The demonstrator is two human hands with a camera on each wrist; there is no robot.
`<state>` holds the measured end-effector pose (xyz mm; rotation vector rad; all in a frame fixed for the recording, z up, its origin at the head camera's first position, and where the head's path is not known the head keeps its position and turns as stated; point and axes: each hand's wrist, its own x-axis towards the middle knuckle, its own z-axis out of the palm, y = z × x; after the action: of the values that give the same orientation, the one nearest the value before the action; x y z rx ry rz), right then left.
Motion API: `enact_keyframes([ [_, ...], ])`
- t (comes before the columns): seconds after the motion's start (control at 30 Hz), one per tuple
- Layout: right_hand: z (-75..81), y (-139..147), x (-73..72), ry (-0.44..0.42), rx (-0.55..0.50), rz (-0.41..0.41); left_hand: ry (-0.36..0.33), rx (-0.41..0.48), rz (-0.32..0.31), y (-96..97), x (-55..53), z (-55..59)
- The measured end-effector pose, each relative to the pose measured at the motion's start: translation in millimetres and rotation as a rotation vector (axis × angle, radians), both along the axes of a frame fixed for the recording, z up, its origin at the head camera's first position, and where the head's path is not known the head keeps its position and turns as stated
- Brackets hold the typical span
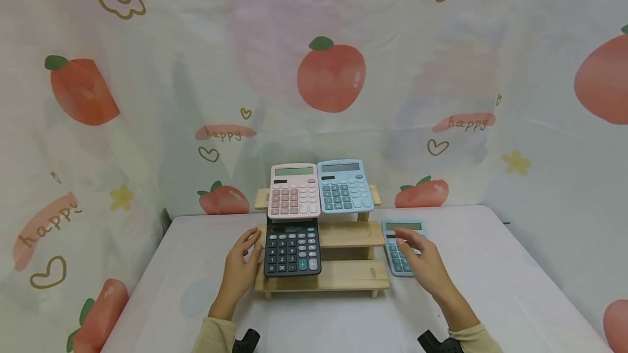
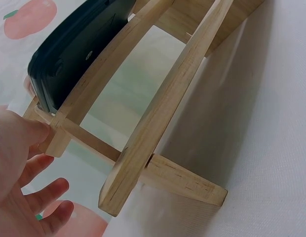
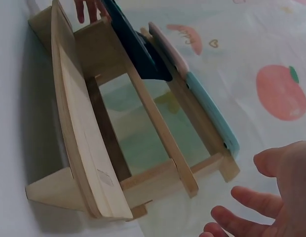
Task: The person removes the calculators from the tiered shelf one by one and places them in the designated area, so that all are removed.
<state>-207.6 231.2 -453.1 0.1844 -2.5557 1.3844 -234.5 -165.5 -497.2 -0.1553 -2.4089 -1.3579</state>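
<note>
A stepped wooden stand (image 1: 338, 275) sits on the table. On its top shelf a pink calculator (image 1: 294, 192) and a light blue calculator (image 1: 345, 187) lean side by side. A black calculator (image 1: 293, 248) stands tilted on the middle shelf, at the left. My left hand (image 1: 239, 272) is at the stand's left side, its fingers loose; in the left wrist view the thumb (image 2: 37, 131) is against or very close to a shelf end. A second light blue calculator (image 1: 396, 267) lies on the table right of the stand. Over it is my right hand (image 1: 428, 266), fingers loosely bent, holding nothing.
The white-covered table (image 1: 333, 326) reaches back to a patterned cloth backdrop (image 1: 275, 75) printed with fruit. The bottom shelf (image 3: 89, 133) of the stand faces me, with gaps between the shelves.
</note>
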Motion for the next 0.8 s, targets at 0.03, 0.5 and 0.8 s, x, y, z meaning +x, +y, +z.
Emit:
enact_keyframes([
  [0.03,-0.6,-3,0.4,0.004,-0.006,0.007,0.0,-0.002,0.0,0.0,0.1,-0.4],
  [0.5,-9.6,-45,2.8,-0.001,-0.244,0.232,-0.002,-0.01,-0.002,-1.4,-1.8,-1.5],
  [0.8,-11.0,-75,2.4,-0.128,-0.265,0.333,-0.012,0.002,-0.01,-2.0,-1.3,-0.2],
])
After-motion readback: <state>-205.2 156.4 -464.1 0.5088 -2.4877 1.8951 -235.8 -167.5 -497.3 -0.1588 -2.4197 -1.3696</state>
